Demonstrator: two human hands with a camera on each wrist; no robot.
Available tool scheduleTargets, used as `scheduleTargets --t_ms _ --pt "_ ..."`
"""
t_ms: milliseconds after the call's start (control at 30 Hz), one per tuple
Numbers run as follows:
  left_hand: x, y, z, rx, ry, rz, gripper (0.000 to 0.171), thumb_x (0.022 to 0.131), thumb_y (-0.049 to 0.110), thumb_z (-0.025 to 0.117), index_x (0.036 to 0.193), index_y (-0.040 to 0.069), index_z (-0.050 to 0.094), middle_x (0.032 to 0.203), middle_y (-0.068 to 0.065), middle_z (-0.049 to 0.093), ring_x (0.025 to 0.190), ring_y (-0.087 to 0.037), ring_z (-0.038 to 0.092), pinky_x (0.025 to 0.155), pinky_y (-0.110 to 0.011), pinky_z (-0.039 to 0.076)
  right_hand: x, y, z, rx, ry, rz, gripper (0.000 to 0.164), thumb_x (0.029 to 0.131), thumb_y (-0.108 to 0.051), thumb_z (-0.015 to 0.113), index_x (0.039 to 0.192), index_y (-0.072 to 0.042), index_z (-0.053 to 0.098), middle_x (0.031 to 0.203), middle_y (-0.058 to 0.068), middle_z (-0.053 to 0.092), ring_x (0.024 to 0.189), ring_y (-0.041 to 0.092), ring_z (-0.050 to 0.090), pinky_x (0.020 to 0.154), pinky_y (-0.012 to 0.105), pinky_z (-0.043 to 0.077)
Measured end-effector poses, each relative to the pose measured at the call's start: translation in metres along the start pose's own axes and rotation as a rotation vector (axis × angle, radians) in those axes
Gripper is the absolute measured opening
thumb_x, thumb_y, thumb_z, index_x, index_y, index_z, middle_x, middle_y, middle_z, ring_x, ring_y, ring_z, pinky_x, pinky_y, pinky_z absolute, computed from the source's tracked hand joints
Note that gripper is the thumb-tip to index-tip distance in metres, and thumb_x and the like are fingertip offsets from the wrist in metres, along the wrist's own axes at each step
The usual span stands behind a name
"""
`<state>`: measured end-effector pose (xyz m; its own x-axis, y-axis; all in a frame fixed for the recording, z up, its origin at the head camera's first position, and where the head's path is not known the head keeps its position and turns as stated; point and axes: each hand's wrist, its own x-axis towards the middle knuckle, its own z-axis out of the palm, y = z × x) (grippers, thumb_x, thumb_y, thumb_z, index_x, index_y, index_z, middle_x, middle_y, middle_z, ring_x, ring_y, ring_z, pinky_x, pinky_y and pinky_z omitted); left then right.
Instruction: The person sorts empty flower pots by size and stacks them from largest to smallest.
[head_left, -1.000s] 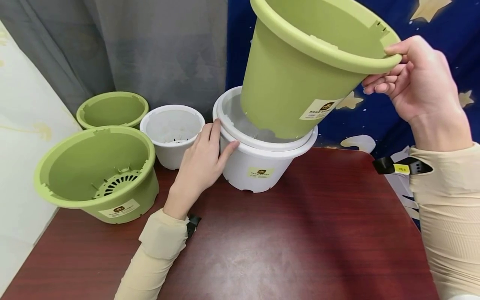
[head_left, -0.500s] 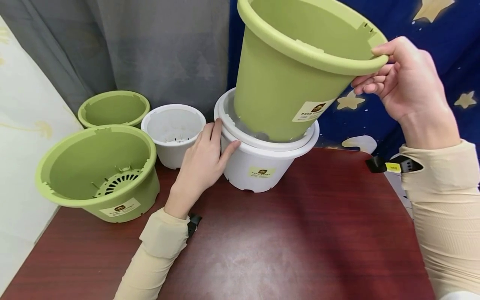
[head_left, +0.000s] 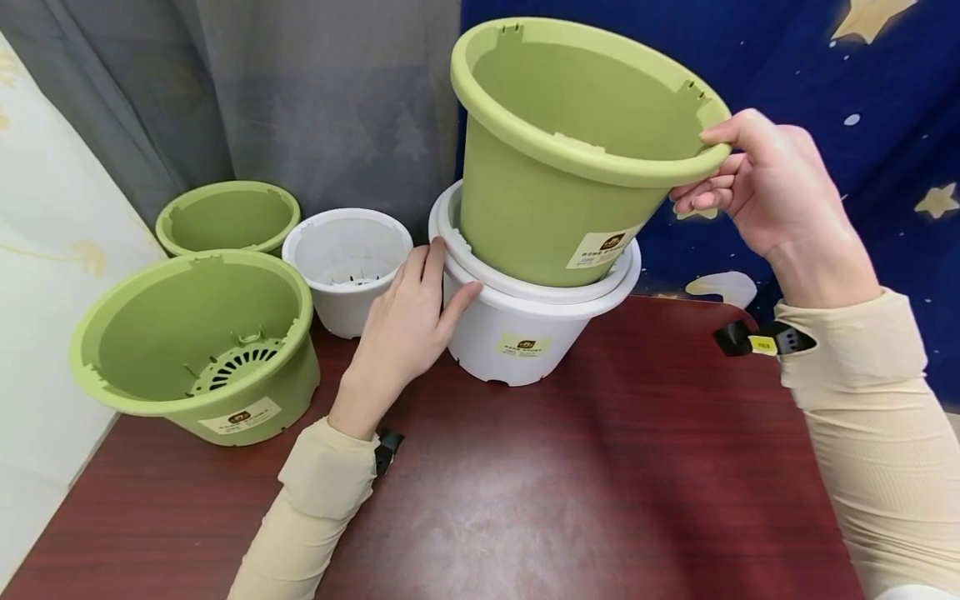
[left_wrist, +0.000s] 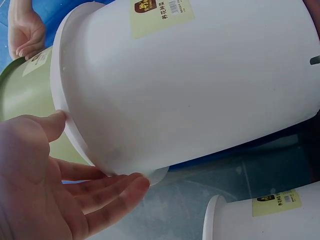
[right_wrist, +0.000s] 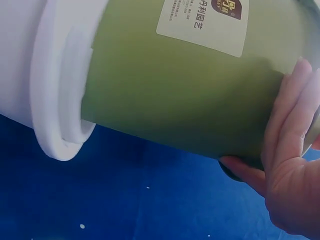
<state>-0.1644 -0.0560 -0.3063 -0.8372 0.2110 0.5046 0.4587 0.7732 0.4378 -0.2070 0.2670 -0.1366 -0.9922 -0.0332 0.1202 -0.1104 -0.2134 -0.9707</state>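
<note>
My right hand (head_left: 787, 196) pinches the rim of a large green flowerpot (head_left: 540, 212), thumb inside and fingers outside. This pot leans, its right side raised, with its bottom inside the mouth of the white flowerpots (head_left: 517, 346), whose two rims show one within the other. In the right wrist view the green flowerpot (right_wrist: 170, 95) enters the white rim (right_wrist: 55, 145). My left hand (head_left: 405, 325) rests at the left of the white rim. The left wrist view shows that hand (left_wrist: 75, 185) with thumb and fairly straight fingers against the outside of the white flowerpot (left_wrist: 185, 90).
A wide green flowerpot (head_left: 225, 358) stands at the left. Behind it are another green flowerpot (head_left: 225, 217) and a small white flowerpot (head_left: 345, 250). All stand on a dark red table (head_left: 540, 492) before a grey curtain (head_left: 337, 100) and a blue star-patterned curtain (head_left: 847, 183).
My right hand has moved left and down, bringing the held green flowerpot lower into the white one and more upright. My left hand has stayed at the white rim.
</note>
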Motion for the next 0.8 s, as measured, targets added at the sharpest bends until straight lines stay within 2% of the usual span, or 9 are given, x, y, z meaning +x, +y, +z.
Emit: scheduleTargets --t_ms 200,800 --pt "-0.001 0.000 -0.001 -0.002 -0.007 -0.005 0.071 0.104 0.047 0.051 0.151 -0.003 0.035 0.133 -0.020 0.049 0.117 -0.037 0.053 0.084 -0.059 0.051 -0.002 0.007 0.000 -0.032 -0.013 0.022 0.014 0.096 -0.004 0.057 0.090 0.009 0.059 0.069 0.026 0.069 0.051 0.032 0.069 0.050 0.035 0.057" --pt "-0.001 0.001 0.000 -0.002 -0.017 -0.012 0.071 0.104 0.048 0.050 0.152 -0.003 0.035 0.133 -0.020 0.049 0.118 -0.037 0.053 0.085 -0.058 0.051 -0.003 0.021 -0.001 -0.073 -0.029 0.048 0.013 0.094 -0.006 0.060 0.094 0.007 0.059 0.072 0.023 0.071 0.053 0.031 0.070 0.051 0.031 0.057"
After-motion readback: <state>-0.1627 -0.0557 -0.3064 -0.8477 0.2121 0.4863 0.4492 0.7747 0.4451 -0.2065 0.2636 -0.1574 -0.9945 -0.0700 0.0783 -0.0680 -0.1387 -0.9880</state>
